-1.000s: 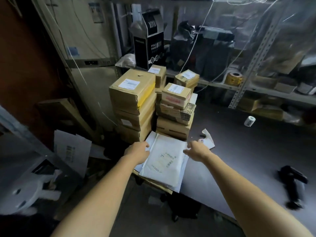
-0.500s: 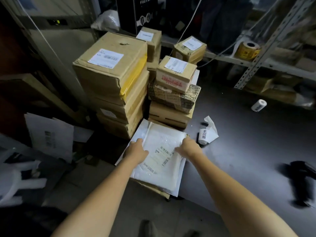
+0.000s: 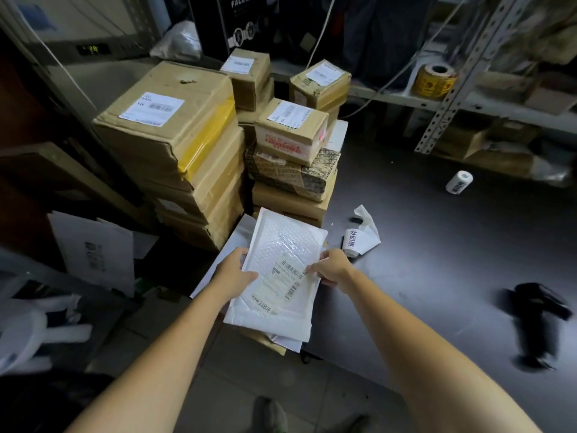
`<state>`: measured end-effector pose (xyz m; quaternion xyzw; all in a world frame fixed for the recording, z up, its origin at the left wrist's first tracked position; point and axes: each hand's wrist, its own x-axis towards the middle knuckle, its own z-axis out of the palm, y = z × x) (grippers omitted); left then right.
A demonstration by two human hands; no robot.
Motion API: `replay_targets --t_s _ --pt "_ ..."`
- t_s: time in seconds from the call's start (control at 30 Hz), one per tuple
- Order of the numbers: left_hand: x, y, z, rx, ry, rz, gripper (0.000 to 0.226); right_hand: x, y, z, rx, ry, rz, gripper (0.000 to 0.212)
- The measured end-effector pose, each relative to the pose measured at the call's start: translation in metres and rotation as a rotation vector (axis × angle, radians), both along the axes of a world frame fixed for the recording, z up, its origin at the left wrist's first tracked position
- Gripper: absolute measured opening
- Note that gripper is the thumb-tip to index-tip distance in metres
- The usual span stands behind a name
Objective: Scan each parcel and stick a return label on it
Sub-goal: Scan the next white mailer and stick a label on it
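Right, I have the mailer (image 3: 281, 270) by both long edges, on top of the pile (image 3: 290, 342) at the table's (image 3: 437, 245) near corner. My left hand (image 3: 232, 275) pinches the nine o'clock edge, thumb laid over the top face. My right hand (image 3: 332, 267) pinches the three o'clock edge, fingertips (image 3: 313, 270) curled onto the printed slip (image 3: 285, 278). I hold it that way, I'd say, to keep the soft bubble skin flat and the barcodes face up, so a beam can read them and a sticker has a smooth place to land.

The scanner (image 3: 537, 320), a black blur, lies well apart at four o'clock, so one hand would have to let go to fetch it. The label roll (image 3: 359, 242) sits near my right hand at two o'clock with its loose tail peeled up, handy for the sticking step.

Counting:
- **Mailers:** one in my grip. At least two more flat packets show by their edges under it, and I cannot tell the full number.
- **Boxes:** the boxes (image 3: 168, 120) stand at twelve o'clock in four stacks. Each top box carries one white slip, so four slips show.
- **Rolls:** two white rolls lie on the table, the label roll and a small roll (image 3: 459, 182) farther out at two o'clock.
- **Tape:** one yellow tape (image 3: 435, 79) sits on the shelf (image 3: 499, 110) at one o'clock.
- **Barcodes:** I count two on the mailer's slip.
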<state>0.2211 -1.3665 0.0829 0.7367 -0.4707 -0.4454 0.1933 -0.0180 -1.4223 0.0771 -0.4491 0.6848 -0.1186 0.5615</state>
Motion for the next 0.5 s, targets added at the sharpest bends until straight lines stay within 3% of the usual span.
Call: replay_targets --t_s 0.17,0.3,0.5 --pt "-0.033 0.0 0.03 0.008 0.18 0.028 0.039 -0.049 0.0 0.029 -0.004 -0.134 -0.009 0.033" --pt "-0.084 -0.007 0.052 -0.004 0.256 0.055 0.041 -0.104 -0.006 0.057 -0.049 -0.235 -0.07 0.047" --pt "-0.18 -0.026 0.072 -0.028 0.371 0.048 0.045 -0.193 -0.014 0.083 -0.224 -0.145 -0.115 0.054"
